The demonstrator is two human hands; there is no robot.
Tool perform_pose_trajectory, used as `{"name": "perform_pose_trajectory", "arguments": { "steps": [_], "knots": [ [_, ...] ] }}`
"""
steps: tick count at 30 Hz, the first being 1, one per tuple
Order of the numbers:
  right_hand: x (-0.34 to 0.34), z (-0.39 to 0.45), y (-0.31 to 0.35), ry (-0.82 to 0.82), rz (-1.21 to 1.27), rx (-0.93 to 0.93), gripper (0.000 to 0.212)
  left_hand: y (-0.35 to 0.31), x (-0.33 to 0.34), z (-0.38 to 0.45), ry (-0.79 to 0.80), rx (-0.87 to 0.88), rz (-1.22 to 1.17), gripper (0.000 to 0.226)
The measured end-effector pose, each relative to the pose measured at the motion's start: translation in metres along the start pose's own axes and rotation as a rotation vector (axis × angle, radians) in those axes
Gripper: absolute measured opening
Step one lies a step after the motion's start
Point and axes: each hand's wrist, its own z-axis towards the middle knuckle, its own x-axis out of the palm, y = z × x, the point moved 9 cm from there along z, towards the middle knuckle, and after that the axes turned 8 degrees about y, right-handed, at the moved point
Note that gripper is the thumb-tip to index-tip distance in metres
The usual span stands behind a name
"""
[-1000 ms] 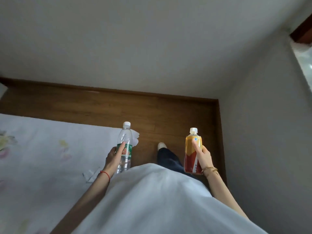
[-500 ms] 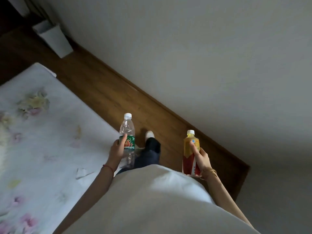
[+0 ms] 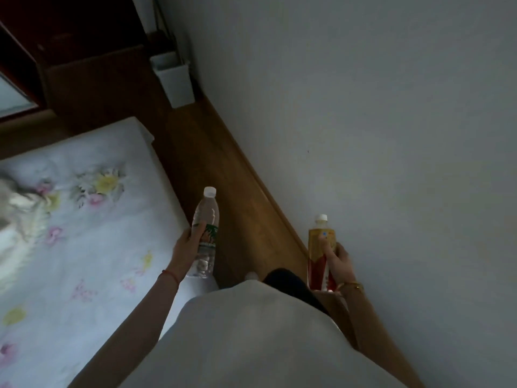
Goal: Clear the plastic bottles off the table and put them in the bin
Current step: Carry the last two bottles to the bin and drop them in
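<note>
Holding one bottle apiece, both hands sit low in the view, just beyond the person's pale shirt (image 3: pixel 251 340). The left hand (image 3: pixel 186 249), a red cord at its wrist, has its fingers (image 3: pixel 197 229) wrapped round the middle of a clear water bottle (image 3: pixel 206 233) with a green label and white cap; the bottle stands nearly upright, leaning slightly right, over the right edge of the counter (image 3: pixel 84 247). The right hand (image 3: pixel 340 261), with a gold bangle at the wrist, is closed on an orange drink bottle (image 3: pixel 320 247) with a red lower label and white cap, held upright near the wall (image 3: pixel 363 135). The two bottles are well apart, with a dark trouser leg and a pale shoe tip between and below them.

Against the picture half a second ago, the grips are unchanged, but the view has swung: the white bin (image 3: pixel 176 82), then at the far left corner, now stands far ahead near the middle, and the scene looks darker.

The counter wears a white cloth printed with pink and yellow flowers. A strip of wooden floor (image 3: pixel 223 191) runs between it and the wall toward the bin, which rests on the floor against the wall, beside dark wooden furniture (image 3: pixel 92 79) to its left.
</note>
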Motion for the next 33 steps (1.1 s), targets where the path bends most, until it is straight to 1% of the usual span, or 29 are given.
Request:
{"name": "perform_pose_trajectory", "arguments": {
  "steps": [2,3,5,8,10,13,17,20,24,27,29,31,33],
  "knots": [
    [0.007,0.030,0.030,0.021,-0.067,-0.015,0.056,-0.013,-0.016,0.020,-0.049,-0.021,-0.025,0.032],
    [0.010,0.047,0.041,0.028,-0.097,-0.010,0.049,-0.016,-0.024,0.030,-0.073,-0.033,-0.043,0.034],
    [0.017,0.081,0.062,0.038,-0.158,0.005,0.049,-0.015,-0.039,0.052,-0.125,-0.090,-0.104,0.041],
    [0.036,0.138,0.100,0.082,-0.214,0.018,0.054,-0.015,-0.051,0.082,-0.184,-0.180,-0.243,0.042],
    [0.055,0.176,0.136,0.119,-0.228,0.011,0.045,-0.024,-0.056,0.108,-0.220,-0.204,-0.309,0.045],
    [0.091,0.233,0.211,0.185,-0.282,-0.051,0.034,-0.060,-0.070,0.154,-0.264,-0.210,-0.374,0.050],
    [0.152,0.297,0.322,0.287,-0.398,-0.155,0.036,-0.134,-0.106,0.211,-0.336,-0.139,-0.417,0.043],
    [0.200,0.339,0.387,0.375,-0.480,-0.209,0.037,-0.178,-0.137,0.245,-0.405,-0.127,-0.456,0.040],
    [0.261,0.381,0.445,0.452,-0.540,-0.215,0.039,-0.200,-0.171,0.286,-0.495,-0.165,-0.569,0.050],
    [0.307,0.415,0.476,0.492,-0.563,-0.191,0.053,-0.205,-0.196,0.323,-0.548,-0.210,-0.645,0.050],
    [0.340,0.440,0.499,0.505,-0.567,-0.196,0.063,-0.216,-0.219,0.352,-0.570,-0.210,-0.679,0.050],
    [0.376,0.467,0.530,0.498,-0.569,-0.188,0.061,-0.237,-0.249,0.385,-0.576,-0.207,-0.691,0.053],
    [0.414,0.493,0.566,0.506,-0.591,-0.193,0.057,-0.267,-0.290,0.420,-0.583,-0.178,-0.701,0.049]
  ]
}}
